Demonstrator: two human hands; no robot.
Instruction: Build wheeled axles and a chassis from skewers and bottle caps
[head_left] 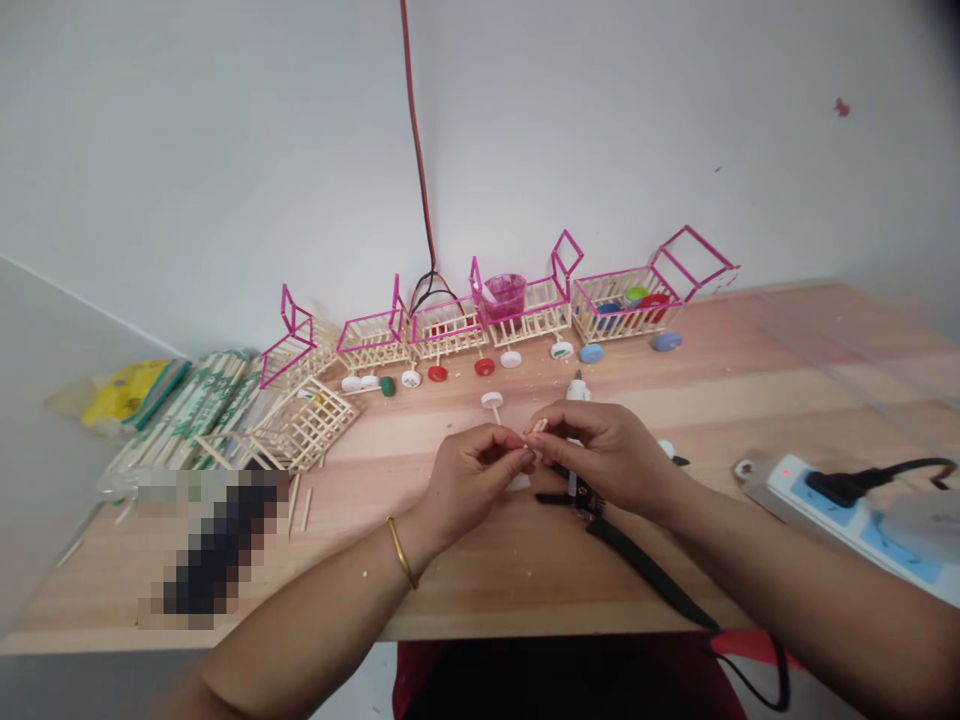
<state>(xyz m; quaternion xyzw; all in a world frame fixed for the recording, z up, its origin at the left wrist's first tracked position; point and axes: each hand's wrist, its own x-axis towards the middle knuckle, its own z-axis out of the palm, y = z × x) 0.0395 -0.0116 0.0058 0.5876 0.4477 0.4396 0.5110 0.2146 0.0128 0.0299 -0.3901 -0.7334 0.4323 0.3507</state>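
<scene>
My left hand (pixel 480 475) and my right hand (pixel 609 455) meet over the middle of the table, fingertips pinched close together. Between the right thumb and fingers pokes the end of a short wooden stick (pixel 540 427). What the left fingertips pinch is mostly hidden. Just beyond the left hand is a white bottle cap (pixel 492 399) with a thin stick running from it toward the fingers. Another white cap (pixel 517 482) shows partly below the hands. Partly covered by the right hand lies a white-nozzled tool, seemingly a glue gun (pixel 578 390), beside a black-handled tool (pixel 649 570).
Along the wall stands a row of stick-built carts (pixel 450 330) with purple edges and bottle-cap wheels, a purple cup (pixel 505 297) among them. An unpainted stick frame (pixel 304 425) and bagged sticks (pixel 187 415) lie left. A power strip (pixel 847 510) with a plug lies right.
</scene>
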